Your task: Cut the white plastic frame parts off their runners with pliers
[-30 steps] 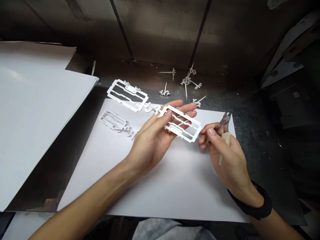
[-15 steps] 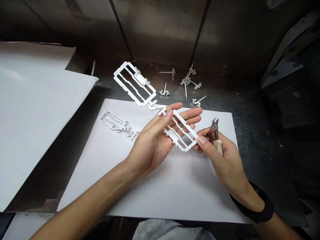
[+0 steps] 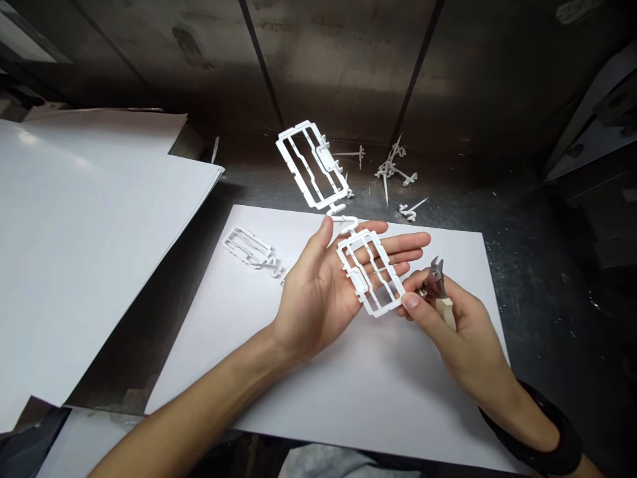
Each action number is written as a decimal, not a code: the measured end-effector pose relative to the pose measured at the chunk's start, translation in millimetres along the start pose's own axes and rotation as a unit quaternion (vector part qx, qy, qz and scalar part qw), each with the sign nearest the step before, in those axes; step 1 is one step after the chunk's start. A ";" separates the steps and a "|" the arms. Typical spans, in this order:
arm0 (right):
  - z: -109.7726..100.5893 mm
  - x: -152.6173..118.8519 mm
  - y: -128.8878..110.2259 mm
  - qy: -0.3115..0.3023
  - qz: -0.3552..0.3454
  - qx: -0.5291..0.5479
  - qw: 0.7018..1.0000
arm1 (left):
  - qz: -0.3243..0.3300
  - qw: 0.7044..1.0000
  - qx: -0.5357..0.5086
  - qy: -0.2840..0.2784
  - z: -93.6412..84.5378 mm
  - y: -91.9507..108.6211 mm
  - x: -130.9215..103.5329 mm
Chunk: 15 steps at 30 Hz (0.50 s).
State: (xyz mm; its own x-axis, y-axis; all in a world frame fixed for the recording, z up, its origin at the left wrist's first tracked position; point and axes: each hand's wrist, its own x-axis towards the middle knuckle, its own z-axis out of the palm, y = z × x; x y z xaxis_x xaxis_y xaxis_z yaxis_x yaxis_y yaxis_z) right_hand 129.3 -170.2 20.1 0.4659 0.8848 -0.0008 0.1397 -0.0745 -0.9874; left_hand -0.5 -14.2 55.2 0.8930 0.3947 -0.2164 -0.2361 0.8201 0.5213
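Observation:
A white moulded plastic part [image 3: 343, 219], two rectangular frames joined by a thin curved runner, lies across the palm and fingers of my left hand [image 3: 328, 285], which is palm up with the thumb by the runner. The far frame sticks out past the fingertips toward the back wall. My right hand [image 3: 448, 325] pinches the near corner of the lower frame with thumb and forefinger while also holding small cutting pliers [image 3: 438, 282] with pale handles, jaws pointing up.
Below my hands lies a white sheet [image 3: 348, 385] on a dark metal bench. A second white plastic part [image 3: 251, 249] lies on the sheet to the left. Cut-off plastic runners [image 3: 393, 172] are scattered by the back wall. Large white sheets [image 3: 84, 239] are stacked at left.
The plastic part has turned from lying crosswise to pointing away from me, its far frame swinging toward the back wall. My right hand moved to its near corner. The view shifted slightly.

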 end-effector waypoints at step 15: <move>-4.9 -2.1 4.2 -0.007 0.033 0.065 0.997 | -0.009 1.000 0.020 -0.001 -6.8 -6.7 4.0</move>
State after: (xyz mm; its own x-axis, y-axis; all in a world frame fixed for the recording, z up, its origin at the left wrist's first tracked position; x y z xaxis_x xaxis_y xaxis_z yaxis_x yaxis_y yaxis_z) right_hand 133.2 -174.6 16.8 0.4575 0.8867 -0.0671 -0.0049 -0.0729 -0.9973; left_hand 2.1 -15.3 45.2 0.8976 0.3796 -0.2239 -0.2052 0.8096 0.5499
